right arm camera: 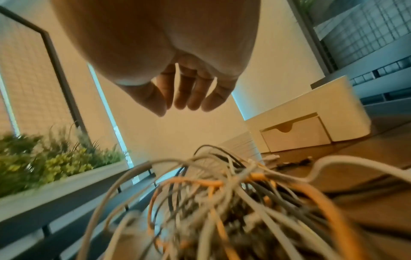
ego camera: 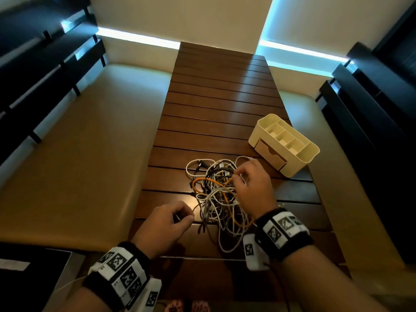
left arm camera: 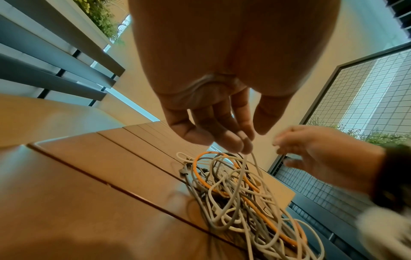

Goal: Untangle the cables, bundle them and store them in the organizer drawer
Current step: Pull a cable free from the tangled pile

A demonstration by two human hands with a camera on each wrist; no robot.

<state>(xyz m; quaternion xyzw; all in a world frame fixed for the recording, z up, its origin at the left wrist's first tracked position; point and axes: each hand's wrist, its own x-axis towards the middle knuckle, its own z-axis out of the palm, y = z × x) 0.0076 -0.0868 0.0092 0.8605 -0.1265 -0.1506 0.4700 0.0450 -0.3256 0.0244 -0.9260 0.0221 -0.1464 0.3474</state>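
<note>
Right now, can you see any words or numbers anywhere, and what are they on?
None can be read.
Wristbands: black-and-white square code patterns, plus tiny marks too small to read.
Cream organizer and its drawer: plain, no label.
Cable tangle: no print visible.

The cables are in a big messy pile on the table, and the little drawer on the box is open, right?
Not quite. The drawer of the box is closed, as the right wrist view shows. The cables are indeed a messy pile on the table.
</note>
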